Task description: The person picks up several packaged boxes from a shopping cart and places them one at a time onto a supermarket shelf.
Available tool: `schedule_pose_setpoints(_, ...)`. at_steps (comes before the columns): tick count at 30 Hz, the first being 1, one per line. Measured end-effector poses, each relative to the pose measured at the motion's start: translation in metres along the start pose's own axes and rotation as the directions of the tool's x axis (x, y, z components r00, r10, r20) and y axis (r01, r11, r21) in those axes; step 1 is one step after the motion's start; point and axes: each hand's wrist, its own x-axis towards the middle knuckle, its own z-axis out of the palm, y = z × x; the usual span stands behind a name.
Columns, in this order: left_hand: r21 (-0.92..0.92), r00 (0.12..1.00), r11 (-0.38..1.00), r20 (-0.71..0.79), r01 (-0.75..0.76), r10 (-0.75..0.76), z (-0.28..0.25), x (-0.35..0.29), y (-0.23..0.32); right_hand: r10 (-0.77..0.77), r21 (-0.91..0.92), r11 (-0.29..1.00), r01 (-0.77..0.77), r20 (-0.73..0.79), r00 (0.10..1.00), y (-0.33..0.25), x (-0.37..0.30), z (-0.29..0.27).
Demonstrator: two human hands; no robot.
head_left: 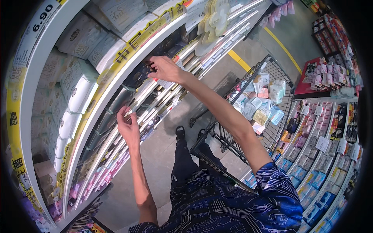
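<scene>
My right hand reaches to the shelf on the left, thumb and fingers apart, in front of a black package with small printed marks. Whether its fingertips touch the package, I cannot tell. Lower along the same shelf, my left hand is raised with fingers half curled and apart, holding nothing that shows. Beside it lies a row of dark green-grey packs. White and pale green tissue-like packs are stacked on the shelf above, behind a yellow label strip.
A black wire shopping cart stands to my right, with several small white, blue and pink packs in it. Pale yellow plastic tags hang from the shelf edge. More stocked shelves curve along the right, near a red display.
</scene>
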Motion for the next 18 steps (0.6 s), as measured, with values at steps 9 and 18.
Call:
schedule_pose_setpoints(9, -0.068, 1.000, 0.998, 0.023, 0.010, -0.009, 0.005, 0.000, 0.001, 0.027, 0.170, 0.985, -0.014, -0.078, 0.997, 0.010, -0.008, 0.006)
schedule_pose_setpoints(18, -0.087, 0.999, 0.996, 0.050, 0.025, -0.020, 0.010, -0.001, 0.003, 0.043, 0.211, 0.978, 0.001, -0.203, 0.978, 0.023, -0.006, 0.016)
